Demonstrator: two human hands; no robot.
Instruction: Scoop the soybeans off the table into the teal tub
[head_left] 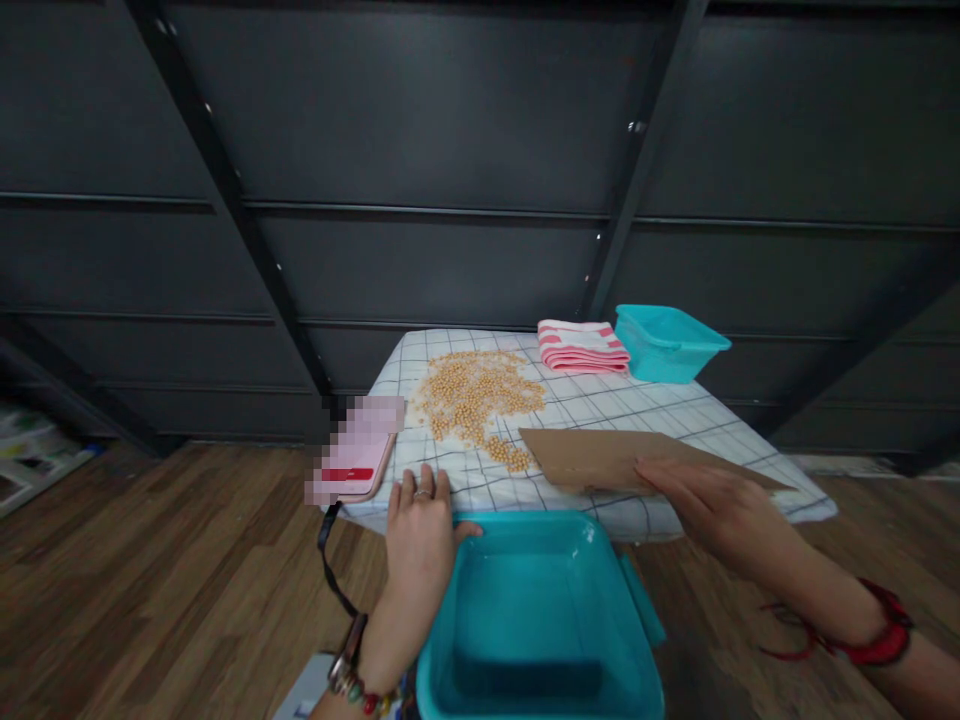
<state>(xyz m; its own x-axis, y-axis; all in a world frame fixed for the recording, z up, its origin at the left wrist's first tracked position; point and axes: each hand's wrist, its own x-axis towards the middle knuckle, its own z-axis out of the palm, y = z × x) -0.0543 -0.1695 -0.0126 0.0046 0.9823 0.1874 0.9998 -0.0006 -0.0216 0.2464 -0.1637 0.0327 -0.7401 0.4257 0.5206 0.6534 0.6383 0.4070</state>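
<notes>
Dark wall (435,110), checked table (645,410). Beans (465,395) toward its L edge, just off L tip of cardboard (592,455) — long axis approx. w/ front edge. R hand (720,510) on it, fingers together — can't tell if clamped. L hand (420,525) nearer beans, fingers slightly apart.

No lettering, brand or number legible. Pink phone (381,460): screen largely mosaicked, red strip (347,475) low on it, any characters there unreadable. Pale flat object (304,688), bottom edge of view: bluish mark, too small to make out.
</notes>
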